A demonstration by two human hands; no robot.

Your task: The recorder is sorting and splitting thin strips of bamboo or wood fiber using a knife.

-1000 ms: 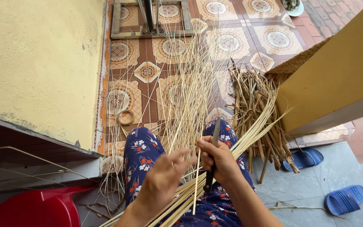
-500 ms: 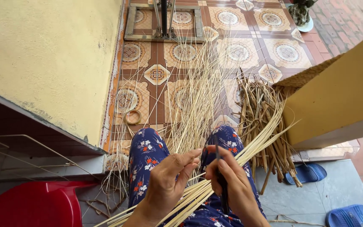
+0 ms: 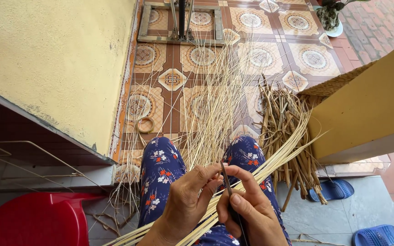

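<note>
My left hand (image 3: 185,205) pinches a thin pale strip from a bundle of cane strips (image 3: 277,159) that lies across my lap, over blue flowered trousers (image 3: 163,171). My right hand (image 3: 247,212) grips a dark knife (image 3: 226,182) with its blade pointing up, right beside the left fingertips. The two hands touch at the fingertips. Fine split strands (image 3: 215,100) fan out in front of my knees over the tiled floor.
A pile of thicker brown cane pieces (image 3: 283,118) lies right of my legs. A small ring (image 3: 145,124) rests on the patterned tiles near the yellow wall (image 3: 55,59). Red plastic chair (image 3: 33,218) lower left, blue slippers (image 3: 336,189) lower right, metal frame (image 3: 181,23) at top.
The view has tilted down and nearer. My hands have drawn together, and the knife now stands upright between the fingertips on the strip.
</note>
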